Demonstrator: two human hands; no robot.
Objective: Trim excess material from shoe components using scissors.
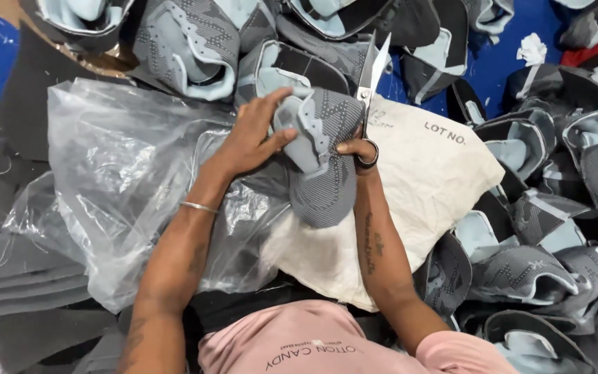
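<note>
Grey knitted shoe upper with pale blue lining (320,156) sits mid-frame over a cream cloth sack (423,180), beside clear plastic sheeting (119,166). Left hand (254,135) fingers grip it; right hand (356,149) fingers hold steel scissors (370,69), blades open.

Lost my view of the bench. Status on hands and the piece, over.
Left hand grips grey shoe upper. Right hand holds scissors, blades up, apart, beside the upper. Plastic bag under left arm; more uppers piled around.
</note>
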